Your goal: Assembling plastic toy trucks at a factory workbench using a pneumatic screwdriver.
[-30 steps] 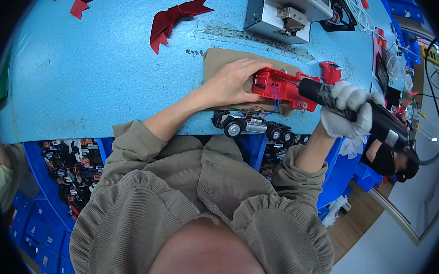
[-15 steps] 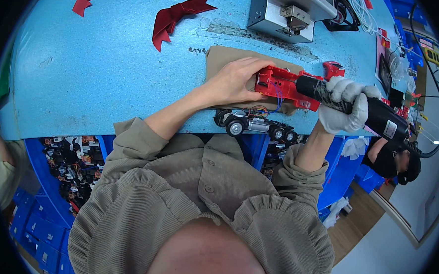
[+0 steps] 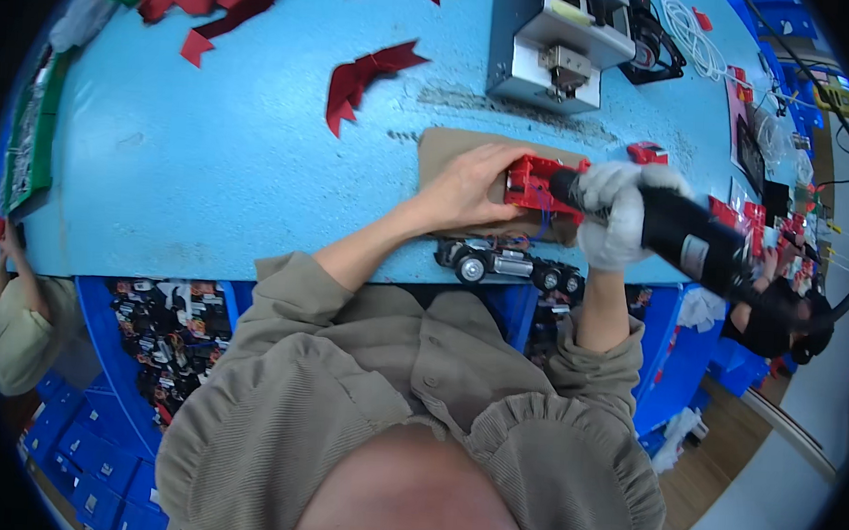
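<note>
My left hand [image 3: 469, 187] is closed around the left end of a red plastic toy-truck body shell [image 3: 527, 181], thumb and fingers on opposite sides. The shell lies hollow side up on a folded brown cloth [image 3: 438, 160]. In a white glove, my right hand [image 3: 621, 210] grips a black electric screwdriver [image 3: 694, 243]. Its nose points left, into the shell, and its tip is hidden there. Blue wires run from the shell toward a black and silver wheeled truck chassis [image 3: 509, 264] at the table's near edge.
Dark red bow-shaped pieces [image 3: 365, 78] lie on the blue table, with more at the far left. A grey metal machine [image 3: 550, 65] stands at the back. Another red part [image 3: 647, 153] sits beyond my right hand. Blue bins [image 3: 117, 369] of chassis parts are below; people work on both sides.
The screwdriver's nose has moved left along the shell, toward my left hand. My left hand keeps its hold. The whole view has shifted, so the table appears lower and further right.
</note>
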{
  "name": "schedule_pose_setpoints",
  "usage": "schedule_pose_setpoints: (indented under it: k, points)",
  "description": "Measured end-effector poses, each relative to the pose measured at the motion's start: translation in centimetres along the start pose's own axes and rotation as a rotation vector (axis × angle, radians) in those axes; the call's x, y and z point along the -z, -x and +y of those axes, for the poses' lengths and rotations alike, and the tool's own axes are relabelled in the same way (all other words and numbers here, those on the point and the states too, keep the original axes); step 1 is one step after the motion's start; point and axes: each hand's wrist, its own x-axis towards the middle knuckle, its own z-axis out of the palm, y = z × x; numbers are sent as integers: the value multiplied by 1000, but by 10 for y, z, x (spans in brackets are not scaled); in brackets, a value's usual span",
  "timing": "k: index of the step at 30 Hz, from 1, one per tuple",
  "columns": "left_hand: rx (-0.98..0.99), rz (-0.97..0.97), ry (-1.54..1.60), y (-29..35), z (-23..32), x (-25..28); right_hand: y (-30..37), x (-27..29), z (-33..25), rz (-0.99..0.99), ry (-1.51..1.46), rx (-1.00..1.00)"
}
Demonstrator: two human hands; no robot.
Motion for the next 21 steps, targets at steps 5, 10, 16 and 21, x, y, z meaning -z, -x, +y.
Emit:
schedule_pose_setpoints:
  k: [5,10,16,21]
  points:
    - [-33,65,-46,0,-3,-2,-17,70,-51,-460,754,226]
    - [-120,92,-120,8,0,-3,-16,108,-56,425,863,-315]
    - [-82,46,-163,7,6,-3,61,143,25,145,1225,-583]
    - [-63,37,-132,13,11,-4,94,131,-14,136,966,-551]
